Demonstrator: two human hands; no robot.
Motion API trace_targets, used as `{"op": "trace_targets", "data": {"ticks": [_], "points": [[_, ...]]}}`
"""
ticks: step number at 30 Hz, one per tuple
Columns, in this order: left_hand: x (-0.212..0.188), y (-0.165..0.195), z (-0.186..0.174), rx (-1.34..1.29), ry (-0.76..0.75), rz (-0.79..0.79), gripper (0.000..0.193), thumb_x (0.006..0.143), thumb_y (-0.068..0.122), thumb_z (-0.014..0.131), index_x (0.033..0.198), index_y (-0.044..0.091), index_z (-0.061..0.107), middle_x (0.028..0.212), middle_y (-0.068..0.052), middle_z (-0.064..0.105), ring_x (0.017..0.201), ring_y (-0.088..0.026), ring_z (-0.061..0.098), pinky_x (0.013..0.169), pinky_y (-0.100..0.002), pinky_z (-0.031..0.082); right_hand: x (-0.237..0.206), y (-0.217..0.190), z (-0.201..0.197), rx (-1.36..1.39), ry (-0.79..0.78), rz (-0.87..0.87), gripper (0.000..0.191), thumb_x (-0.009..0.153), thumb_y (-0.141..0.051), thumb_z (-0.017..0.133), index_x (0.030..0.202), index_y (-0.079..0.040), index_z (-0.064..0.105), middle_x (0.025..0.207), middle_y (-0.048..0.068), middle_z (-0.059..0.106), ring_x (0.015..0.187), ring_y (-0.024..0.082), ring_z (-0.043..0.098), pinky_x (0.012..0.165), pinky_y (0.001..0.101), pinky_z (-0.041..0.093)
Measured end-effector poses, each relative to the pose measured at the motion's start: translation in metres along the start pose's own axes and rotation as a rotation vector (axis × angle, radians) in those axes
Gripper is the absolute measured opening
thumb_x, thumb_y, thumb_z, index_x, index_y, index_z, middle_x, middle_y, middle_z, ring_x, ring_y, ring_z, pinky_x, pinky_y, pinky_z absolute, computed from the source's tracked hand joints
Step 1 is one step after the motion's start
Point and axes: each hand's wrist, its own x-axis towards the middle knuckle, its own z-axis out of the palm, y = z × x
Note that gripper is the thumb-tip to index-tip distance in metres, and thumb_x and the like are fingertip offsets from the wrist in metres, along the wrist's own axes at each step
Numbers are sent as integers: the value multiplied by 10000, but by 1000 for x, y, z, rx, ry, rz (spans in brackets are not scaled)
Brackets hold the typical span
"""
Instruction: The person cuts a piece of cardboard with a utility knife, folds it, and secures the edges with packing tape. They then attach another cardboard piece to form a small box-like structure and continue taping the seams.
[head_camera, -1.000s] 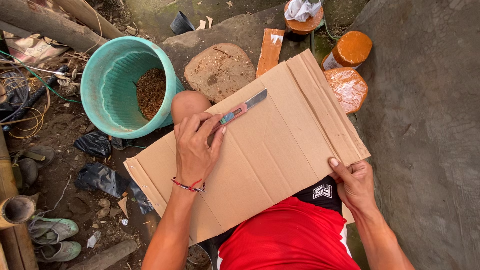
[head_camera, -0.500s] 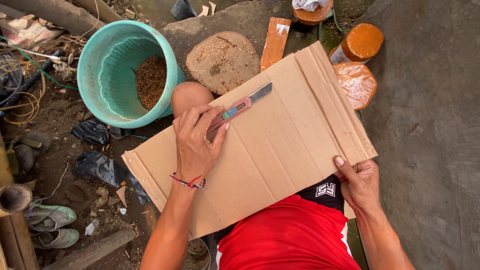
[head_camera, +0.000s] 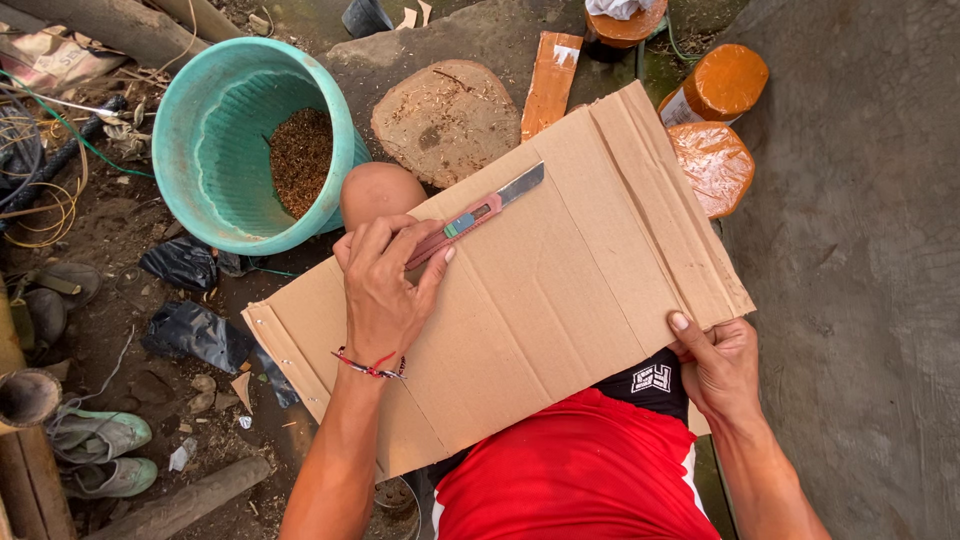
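Cardboard sheet (head_camera: 560, 290) rests on the lap; the left hand (head_camera: 385, 285) grips a red utility knife (head_camera: 480, 212), blade toward two o'clock, while the right hand (head_camera: 715, 365) pinches the sheet's four-o'clock corner.

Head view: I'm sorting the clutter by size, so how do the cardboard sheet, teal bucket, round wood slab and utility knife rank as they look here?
Largest to smallest as they appear:
1. cardboard sheet, though it lies nearest the camera, on the lap
2. teal bucket
3. round wood slab
4. utility knife, held by the left hand

Knife (head_camera: 480, 214) on cardboard (head_camera: 560, 290); bucket (head_camera: 190, 160) to its left.
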Motion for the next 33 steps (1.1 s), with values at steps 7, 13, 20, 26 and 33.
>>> {"op": "trace_targets", "data": {"ticks": [7,13,20,26,33], "points": [[0,1,-1,-11,-6,-6,291,848,172,856,1106,80,756,1059,-54,659,1006,-229,607,966,-387,368,-1,1,-2,-11,-4,-11,211,919,-86,805,793,26,677,717,106,681,608,131,614,580,271,488],[-1,-1,0,-12,0,-15,327,832,175,858,1120,68,746,1072,-57,664,1016,-230,617,980,-397,362,0,4,-3,-9,2,-21,177,908,-80,806,817,6,682,726,89,676,617,125,608,592,263,484],[-2,-4,-2,14,-19,8,309,834,173,856,1110,88,745,1062,-57,664,984,-234,609,958,-399,354,0,5,-3,25,-2,3,168,874,-105,799,787,-17,685,720,66,675,622,109,608,596,251,486],[7,-1,-6,19,-65,4,262,886,149,812,1121,67,728,1049,-64,658,1006,-258,595,982,-415,350,-1,7,0,-67,34,14,381,905,-132,828,638,-3,588,606,77,619,530,119,556,499,285,440],[41,29,19,-86,-68,139,249,893,163,805,1105,65,719,1054,-81,646,1017,-267,596,986,-431,342,-3,2,14,-5,8,25,236,855,-117,801,703,2,664,646,49,653,562,95,584,542,266,476]]}}
